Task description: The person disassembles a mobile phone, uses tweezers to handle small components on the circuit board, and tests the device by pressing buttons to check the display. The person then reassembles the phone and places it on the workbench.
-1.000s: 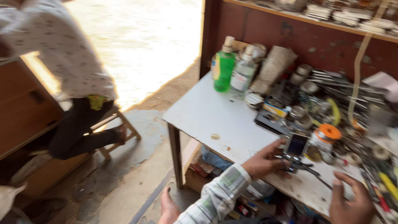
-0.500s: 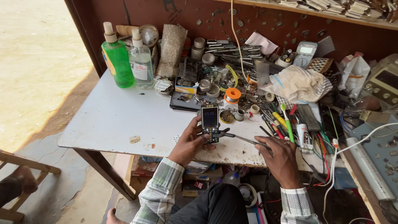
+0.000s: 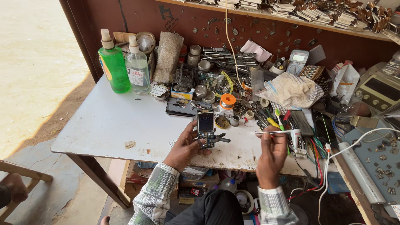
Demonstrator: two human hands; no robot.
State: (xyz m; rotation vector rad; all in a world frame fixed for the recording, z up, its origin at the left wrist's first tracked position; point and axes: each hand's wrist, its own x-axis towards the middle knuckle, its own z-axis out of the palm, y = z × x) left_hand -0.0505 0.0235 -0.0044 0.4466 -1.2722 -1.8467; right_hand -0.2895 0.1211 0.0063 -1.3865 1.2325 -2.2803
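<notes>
A: While the left hand (image 3: 185, 146) rests on the table (image 3: 104, 125), what's it got?

B: Fingers wrapped round a phone (image 3: 206, 128), held upright near the front edge, screen lit, keypad end by the thumb. Black pliers (image 3: 221, 138) lie just behind it.

A: Right hand (image 3: 273, 152)?

B: Raised over the front edge, pinching a thin white stick (image 3: 273, 132) that runs sideways, tip toward the phone, not touching it.

A: Around them?

B: Orange reel (image 3: 228, 101) and small tins (image 3: 222, 122) just past the phone. Screwdrivers (image 3: 271, 118) near the right hand, a white tube (image 3: 296, 139) beside it. Crumpled cloth (image 3: 291, 89) further back, meter (image 3: 298, 61) behind that.

A: Far left?

B: 2 bottles at the back corner, 1 green (image 3: 113, 64), 1 clear (image 3: 138, 68). Wires (image 3: 329, 154) trail off the right edge. Someone's foot (image 3: 14, 187) low left, well apart.
</notes>
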